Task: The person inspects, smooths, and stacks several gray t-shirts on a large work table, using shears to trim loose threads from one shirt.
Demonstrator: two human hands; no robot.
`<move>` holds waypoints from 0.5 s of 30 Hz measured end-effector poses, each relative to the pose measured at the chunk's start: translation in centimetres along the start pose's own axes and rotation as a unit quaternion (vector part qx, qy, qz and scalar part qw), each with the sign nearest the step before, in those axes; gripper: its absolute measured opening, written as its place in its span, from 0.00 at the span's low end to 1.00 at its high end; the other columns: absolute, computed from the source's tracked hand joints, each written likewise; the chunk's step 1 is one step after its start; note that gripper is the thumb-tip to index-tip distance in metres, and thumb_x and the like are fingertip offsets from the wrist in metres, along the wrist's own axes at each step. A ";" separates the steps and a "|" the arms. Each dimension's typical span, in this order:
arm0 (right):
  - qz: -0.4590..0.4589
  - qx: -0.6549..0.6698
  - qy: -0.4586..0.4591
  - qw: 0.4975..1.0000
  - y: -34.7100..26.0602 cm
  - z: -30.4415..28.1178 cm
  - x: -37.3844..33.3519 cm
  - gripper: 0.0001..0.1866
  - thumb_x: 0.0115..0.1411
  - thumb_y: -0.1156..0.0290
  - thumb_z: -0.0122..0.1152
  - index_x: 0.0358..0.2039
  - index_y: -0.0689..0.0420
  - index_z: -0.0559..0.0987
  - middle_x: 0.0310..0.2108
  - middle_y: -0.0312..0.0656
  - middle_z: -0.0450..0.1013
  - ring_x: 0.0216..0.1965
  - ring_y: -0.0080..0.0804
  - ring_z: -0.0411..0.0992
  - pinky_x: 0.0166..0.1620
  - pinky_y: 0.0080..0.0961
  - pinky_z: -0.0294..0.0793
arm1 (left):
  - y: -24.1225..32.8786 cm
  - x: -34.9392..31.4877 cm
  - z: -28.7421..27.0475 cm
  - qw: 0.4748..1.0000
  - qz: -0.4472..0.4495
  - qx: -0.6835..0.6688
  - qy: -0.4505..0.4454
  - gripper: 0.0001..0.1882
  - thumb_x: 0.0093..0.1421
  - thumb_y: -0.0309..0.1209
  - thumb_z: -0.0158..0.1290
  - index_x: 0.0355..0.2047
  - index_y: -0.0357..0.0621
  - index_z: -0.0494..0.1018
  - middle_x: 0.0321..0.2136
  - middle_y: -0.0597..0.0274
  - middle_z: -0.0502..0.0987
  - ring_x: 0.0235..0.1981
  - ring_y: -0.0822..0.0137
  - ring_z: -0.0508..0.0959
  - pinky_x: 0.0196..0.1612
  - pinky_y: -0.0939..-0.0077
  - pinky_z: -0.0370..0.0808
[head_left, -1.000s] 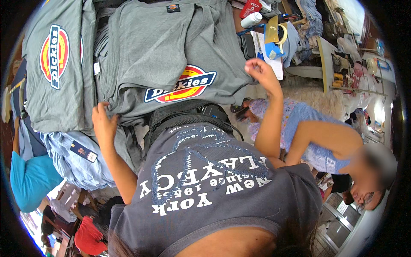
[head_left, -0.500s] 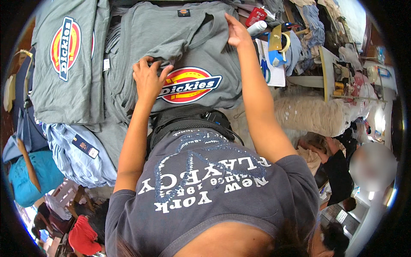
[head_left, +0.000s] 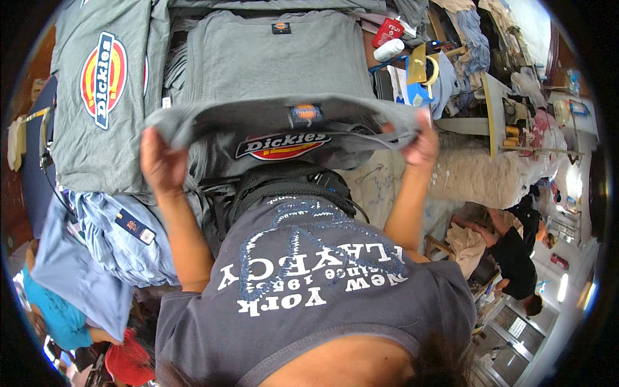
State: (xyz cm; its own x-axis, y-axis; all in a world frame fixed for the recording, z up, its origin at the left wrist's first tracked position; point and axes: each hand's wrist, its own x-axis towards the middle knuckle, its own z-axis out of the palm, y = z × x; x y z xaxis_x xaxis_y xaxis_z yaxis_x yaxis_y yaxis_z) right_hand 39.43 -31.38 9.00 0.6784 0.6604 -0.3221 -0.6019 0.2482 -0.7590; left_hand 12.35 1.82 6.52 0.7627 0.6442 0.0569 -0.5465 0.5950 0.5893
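My left hand (head_left: pixel 163 161) and my right hand (head_left: pixel 420 143) are raised and closed on opposite ends of a grey T-shirt (head_left: pixel 238 117). The fabric spans between them above the table, slightly blurred, its dark neck label (head_left: pixel 305 115) facing up. Below its near edge, a red, yellow and navy printed logo (head_left: pixel 284 147) is partly covered. Behind the raised shirt lies a stack of grey T-shirts (head_left: pixel 238 55), the top one flat with a small neck label. Fingertips of both hands are partly hidden by cloth.
Another grey shirt pile with a large logo (head_left: pixel 71 145) lies at left, above a light blue tagged garment (head_left: pixel 97 222). At far right of the stack are a white bottle (head_left: pixel 389 50), a red packet (head_left: pixel 387 31) and a tape roll (head_left: pixel 431 69). Other people sit around.
Both hands have spread apart and moved toward me, lifting the grey T-shirt off the stack and stretching it between them. At left, a person's blue cloth has shifted nearer.
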 end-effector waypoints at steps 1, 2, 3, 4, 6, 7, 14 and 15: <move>-0.124 0.016 0.053 0.991 -0.4 -1.4 -1.4 0.36 0.45 0.51 0.61 0.45 0.67 0.65 0.41 0.51 0.68 0.44 0.44 0.67 0.48 0.43 0.65 | 1.5 -0.8 -2.3 0.997 -0.002 -0.065 -0.041 0.22 0.61 0.41 0.36 0.48 0.38 0.63 0.47 0.53 0.67 0.48 0.56 0.67 0.53 0.56 0.60; -0.114 0.114 -0.048 0.986 -1.0 -2.1 -2.5 0.36 0.40 0.55 0.66 0.44 0.67 0.66 0.41 0.50 0.68 0.43 0.44 0.67 0.47 0.42 0.65 | 2.7 -1.3 -2.2 0.994 0.007 -0.034 -0.099 0.22 0.60 0.40 0.36 0.47 0.37 0.63 0.47 0.51 0.67 0.48 0.56 0.67 0.53 0.56 0.59; -0.124 0.091 -0.153 0.976 -1.4 -2.4 -2.8 0.36 0.40 0.55 0.65 0.44 0.68 0.65 0.42 0.51 0.67 0.44 0.44 0.66 0.49 0.43 0.63 | 3.6 -2.1 -4.2 0.995 0.037 0.028 -0.090 0.21 0.60 0.39 0.37 0.47 0.35 0.64 0.46 0.50 0.67 0.48 0.56 0.67 0.53 0.57 0.59; -0.133 0.079 -0.211 0.965 -1.6 -3.2 -3.1 0.35 0.42 0.55 0.63 0.45 0.67 0.65 0.42 0.51 0.67 0.44 0.44 0.66 0.49 0.43 0.63 | 4.2 -3.0 -4.1 0.994 0.077 0.017 -0.069 0.20 0.58 0.37 0.38 0.44 0.34 0.65 0.43 0.50 0.69 0.45 0.56 0.69 0.49 0.59 0.63; -0.187 0.074 -0.226 0.953 -1.3 -6.7 -4.0 0.34 0.44 0.54 0.60 0.46 0.65 0.65 0.42 0.49 0.67 0.43 0.43 0.67 0.48 0.42 0.64 | 7.9 -3.7 0.3 0.887 0.136 0.399 -0.187 0.17 0.55 0.35 0.42 0.41 0.35 0.66 0.38 0.52 0.71 0.40 0.58 0.71 0.45 0.62 0.66; -0.230 0.065 -0.224 0.945 -1.1 -9.6 -4.9 0.33 0.46 0.54 0.58 0.46 0.64 0.64 0.42 0.49 0.67 0.43 0.43 0.67 0.48 0.41 0.64 | 10.0 -2.8 3.7 0.690 0.228 0.625 -0.287 0.16 0.53 0.34 0.45 0.38 0.37 0.68 0.34 0.53 0.72 0.35 0.59 0.72 0.42 0.62 0.68; -0.126 0.045 -0.117 0.984 -4.3 -0.7 1.7 0.16 0.51 0.68 0.57 0.39 0.62 0.70 0.37 0.42 0.70 0.35 0.32 0.70 0.40 0.30 0.70 | 4.8 1.2 -0.9 0.951 0.131 0.277 -0.041 0.31 0.47 0.31 0.47 0.52 0.33 0.56 0.48 0.45 0.63 0.46 0.55 0.68 0.50 0.66 0.62; -0.139 0.063 0.006 0.988 -2.4 1.1 5.3 0.14 0.51 0.70 0.56 0.37 0.61 0.71 0.37 0.41 0.71 0.35 0.30 0.70 0.41 0.27 0.70 | 3.4 3.1 -0.6 0.950 0.076 0.300 0.029 0.26 0.52 0.32 0.46 0.51 0.32 0.58 0.48 0.49 0.65 0.48 0.58 0.66 0.53 0.66 0.59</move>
State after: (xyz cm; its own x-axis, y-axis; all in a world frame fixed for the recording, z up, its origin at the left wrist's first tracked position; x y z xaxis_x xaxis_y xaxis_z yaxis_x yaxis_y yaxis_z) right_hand 43.97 -27.71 9.74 0.8296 0.5457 -0.1183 -0.4383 0.5052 -0.7434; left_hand 12.65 6.08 8.18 0.6609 0.7364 0.1445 -0.3398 0.1219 0.9326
